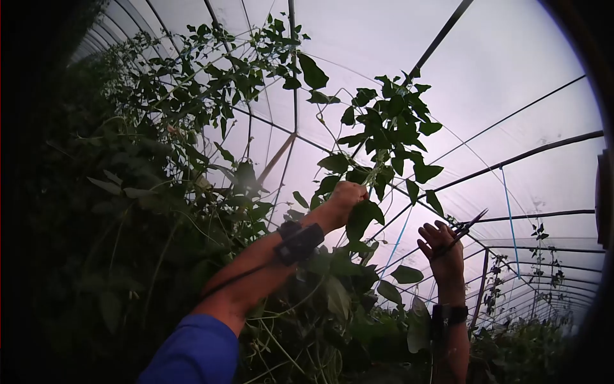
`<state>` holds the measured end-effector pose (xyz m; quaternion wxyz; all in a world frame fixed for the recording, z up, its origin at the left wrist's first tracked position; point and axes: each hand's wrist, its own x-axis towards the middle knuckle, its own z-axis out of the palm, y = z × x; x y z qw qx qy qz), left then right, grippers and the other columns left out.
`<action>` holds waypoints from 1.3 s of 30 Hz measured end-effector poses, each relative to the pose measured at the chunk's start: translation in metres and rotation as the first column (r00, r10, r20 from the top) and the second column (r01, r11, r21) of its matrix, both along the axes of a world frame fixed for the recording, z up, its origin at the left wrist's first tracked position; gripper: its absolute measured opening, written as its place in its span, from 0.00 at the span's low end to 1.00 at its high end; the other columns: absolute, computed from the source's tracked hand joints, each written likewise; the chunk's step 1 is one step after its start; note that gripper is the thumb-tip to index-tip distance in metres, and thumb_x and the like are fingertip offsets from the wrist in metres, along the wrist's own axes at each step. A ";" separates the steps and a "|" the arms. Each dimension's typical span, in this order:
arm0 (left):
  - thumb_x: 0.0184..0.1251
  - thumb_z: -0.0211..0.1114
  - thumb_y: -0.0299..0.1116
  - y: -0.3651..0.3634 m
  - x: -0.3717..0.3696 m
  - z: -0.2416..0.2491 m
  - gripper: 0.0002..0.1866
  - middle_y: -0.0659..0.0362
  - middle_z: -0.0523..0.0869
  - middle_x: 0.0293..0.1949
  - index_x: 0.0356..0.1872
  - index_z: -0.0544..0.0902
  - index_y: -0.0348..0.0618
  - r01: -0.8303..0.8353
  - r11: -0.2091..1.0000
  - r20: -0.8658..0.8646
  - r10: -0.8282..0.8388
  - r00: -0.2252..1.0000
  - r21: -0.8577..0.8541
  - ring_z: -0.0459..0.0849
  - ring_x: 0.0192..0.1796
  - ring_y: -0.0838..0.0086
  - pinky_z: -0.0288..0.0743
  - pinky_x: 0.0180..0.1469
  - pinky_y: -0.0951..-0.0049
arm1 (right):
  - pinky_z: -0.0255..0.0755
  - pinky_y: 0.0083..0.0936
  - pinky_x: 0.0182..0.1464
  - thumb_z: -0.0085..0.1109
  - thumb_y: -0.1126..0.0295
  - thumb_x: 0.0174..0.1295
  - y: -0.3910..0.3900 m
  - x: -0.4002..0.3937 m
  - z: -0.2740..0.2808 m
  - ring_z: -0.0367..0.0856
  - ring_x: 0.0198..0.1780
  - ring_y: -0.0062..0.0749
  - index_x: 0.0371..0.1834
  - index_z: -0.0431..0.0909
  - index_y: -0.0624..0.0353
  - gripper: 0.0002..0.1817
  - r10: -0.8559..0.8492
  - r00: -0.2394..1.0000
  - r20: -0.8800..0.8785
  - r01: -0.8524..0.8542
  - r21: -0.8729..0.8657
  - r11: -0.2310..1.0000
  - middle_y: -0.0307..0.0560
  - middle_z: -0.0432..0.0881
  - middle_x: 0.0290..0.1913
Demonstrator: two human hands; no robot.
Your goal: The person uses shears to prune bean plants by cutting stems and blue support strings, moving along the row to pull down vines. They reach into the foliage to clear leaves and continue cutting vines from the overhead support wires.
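My left hand (349,194) is raised in the middle of the view, its fingers closed round the stems of a leafy vine (393,121). The bunch of dark green leaves stands up above the fist, and one broad leaf hangs just below it. To the right, my right hand (442,248) is lifted with a pair of thin scissors (470,224) in it. Their narrow tips point up and to the right, apart from the vine. Part of the handles is hidden by the palm and fingers.
Dense climbing foliage (128,211) fills the left side, with more vines along the top left. Curved metal hoops (540,150) carry the pale plastic cover (511,83). Blue strings (510,214) hang from the frame at right. Both wrists wear dark strapped devices (299,243).
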<state>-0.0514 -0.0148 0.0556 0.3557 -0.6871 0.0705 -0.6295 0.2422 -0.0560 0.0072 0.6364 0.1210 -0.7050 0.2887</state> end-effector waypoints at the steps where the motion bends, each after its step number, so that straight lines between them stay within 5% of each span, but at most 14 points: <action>1: 0.53 0.61 0.26 -0.017 0.000 -0.009 0.04 0.56 0.76 0.20 0.24 0.77 0.35 -0.155 0.988 0.054 0.154 0.987 0.012 0.75 0.21 0.76 0.70 0.25 0.76 | 0.76 0.41 0.48 0.49 0.64 0.67 0.004 -0.024 0.015 0.78 0.51 0.48 0.54 0.63 0.67 0.19 0.080 0.996 0.030 -0.080 0.009 0.997 0.60 0.75 0.51; 6: 0.59 0.57 0.26 -0.031 0.000 -0.017 0.08 0.61 0.74 0.19 0.21 0.76 0.37 -0.179 0.978 0.041 0.184 0.982 -0.103 0.74 0.21 0.80 0.68 0.23 0.77 | 0.68 0.50 0.58 0.43 0.57 0.69 0.028 -0.111 0.082 0.69 0.60 0.53 0.63 0.53 0.70 0.29 0.286 0.947 0.143 -0.262 -0.164 0.951 0.66 0.64 0.61; 9: 0.60 0.56 0.28 -0.028 0.008 -0.013 0.09 0.62 0.73 0.18 0.21 0.76 0.40 0.581 0.419 0.311 -0.554 0.772 -0.698 0.73 0.20 0.81 0.68 0.22 0.77 | 0.66 0.50 0.57 0.45 0.54 0.68 0.028 -0.141 0.097 0.71 0.56 0.52 0.61 0.53 0.74 0.33 0.250 0.954 0.168 -0.210 -0.225 0.952 0.62 0.68 0.56; 11: 0.60 0.57 0.30 -0.030 0.012 -0.016 0.09 0.63 0.73 0.18 0.20 0.76 0.40 0.578 0.483 0.322 -0.513 0.796 -0.657 0.71 0.19 0.81 0.66 0.21 0.77 | 0.70 0.50 0.51 0.45 0.54 0.67 0.030 -0.151 0.114 0.76 0.46 0.51 0.54 0.62 0.69 0.26 0.341 0.871 0.355 -0.276 -0.220 0.936 0.58 0.73 0.45; 12: 0.60 0.57 0.30 -0.032 0.013 -0.017 0.09 0.64 0.72 0.18 0.20 0.76 0.40 0.548 0.535 0.315 -0.468 0.826 -0.643 0.70 0.18 0.81 0.65 0.21 0.77 | 0.71 0.50 0.48 0.45 0.54 0.67 0.041 -0.153 0.109 0.77 0.41 0.53 0.48 0.65 0.65 0.21 -0.048 0.948 0.315 -0.047 0.288 0.957 0.59 0.75 0.41; 15: 0.60 0.55 0.31 -0.028 0.019 -0.022 0.13 0.64 0.73 0.16 0.17 0.76 0.40 0.497 0.591 0.329 -0.376 0.866 -0.635 0.70 0.17 0.82 0.64 0.21 0.77 | 0.72 0.50 0.49 0.43 0.56 0.67 0.026 -0.167 0.127 0.76 0.43 0.54 0.44 0.67 0.64 0.19 0.203 0.959 0.196 -0.173 -0.160 0.972 0.63 0.76 0.39; 16: 0.60 0.55 0.31 -0.027 0.021 -0.023 0.14 0.63 0.74 0.15 0.16 0.75 0.39 0.445 0.669 0.326 -0.305 0.895 -0.595 0.70 0.17 0.82 0.64 0.21 0.76 | 0.75 0.39 0.41 0.51 0.61 0.64 0.024 -0.162 0.116 0.78 0.37 0.42 0.41 0.70 0.65 0.15 -0.465 0.885 0.022 0.394 0.495 0.775 0.57 0.78 0.33; 19: 0.60 0.54 0.32 -0.001 0.026 -0.019 0.15 0.62 0.75 0.15 0.15 0.76 0.38 0.501 0.648 0.345 -0.364 0.865 -0.574 0.71 0.18 0.81 0.65 0.22 0.75 | 0.68 0.21 0.24 0.72 0.69 0.46 0.017 -0.167 0.110 0.71 0.24 0.20 0.37 0.72 0.65 0.20 -0.718 0.566 -0.405 0.801 0.475 0.364 0.40 0.77 0.25; 24: 0.60 0.53 0.36 0.018 0.033 -0.022 0.16 0.55 0.77 0.16 0.22 0.79 0.32 0.251 0.851 0.376 -0.069 0.924 -0.461 0.73 0.20 0.75 0.67 0.27 0.68 | 0.62 0.19 0.21 0.38 0.83 0.49 0.050 -0.175 0.127 0.65 0.22 0.22 0.26 0.63 0.57 0.07 -0.097 0.995 -0.007 0.096 0.250 0.964 0.35 0.65 0.24; 27: 0.61 0.52 0.35 0.020 0.041 -0.028 0.16 0.57 0.74 0.15 0.20 0.77 0.33 0.256 0.883 0.359 -0.109 0.927 -0.394 0.69 0.20 0.79 0.65 0.25 0.69 | 0.56 0.16 0.21 0.41 0.91 0.47 0.069 -0.166 0.128 0.62 0.22 0.17 0.30 0.63 0.54 0.15 0.169 0.985 -0.026 -0.165 0.111 0.980 0.33 0.63 0.24; 28: 0.62 0.53 0.35 0.017 0.045 -0.033 0.16 0.57 0.74 0.15 0.19 0.76 0.33 0.303 0.849 0.359 -0.145 0.922 -0.433 0.68 0.21 0.79 0.64 0.26 0.69 | 0.56 0.17 0.20 0.46 0.87 0.51 0.075 -0.166 0.121 0.61 0.21 0.17 0.28 0.65 0.53 0.12 -0.410 0.871 -0.270 0.486 0.356 0.798 0.34 0.64 0.23; 30: 0.62 0.53 0.35 0.011 0.053 -0.041 0.16 0.57 0.73 0.15 0.20 0.76 0.32 0.308 0.829 0.373 -0.130 0.919 -0.467 0.68 0.21 0.79 0.65 0.26 0.69 | 0.56 0.17 0.20 0.51 0.80 0.55 0.045 -0.161 0.113 0.61 0.20 0.17 0.26 0.68 0.53 0.07 0.394 0.896 -0.207 -0.424 -0.129 0.897 0.34 0.66 0.23; 36: 0.62 0.54 0.35 0.000 0.071 -0.063 0.16 0.52 0.77 0.17 0.22 0.78 0.30 0.251 0.876 0.425 -0.059 0.903 -0.411 0.72 0.22 0.77 0.67 0.28 0.68 | 0.67 0.22 0.25 0.50 0.76 0.55 0.086 -0.149 0.104 0.71 0.27 0.22 0.28 0.73 0.54 0.03 -0.016 0.982 -0.190 0.046 0.152 0.987 0.34 0.70 0.25; 39: 0.62 0.54 0.34 0.008 0.073 -0.077 0.15 0.49 0.78 0.18 0.23 0.78 0.30 0.242 0.894 0.420 -0.067 0.905 -0.377 0.74 0.22 0.74 0.67 0.28 0.67 | 0.67 0.23 0.23 0.46 0.77 0.54 0.060 -0.146 0.082 0.70 0.23 0.24 0.27 0.72 0.54 0.05 0.449 0.877 -0.173 -0.468 -0.092 0.879 0.35 0.69 0.23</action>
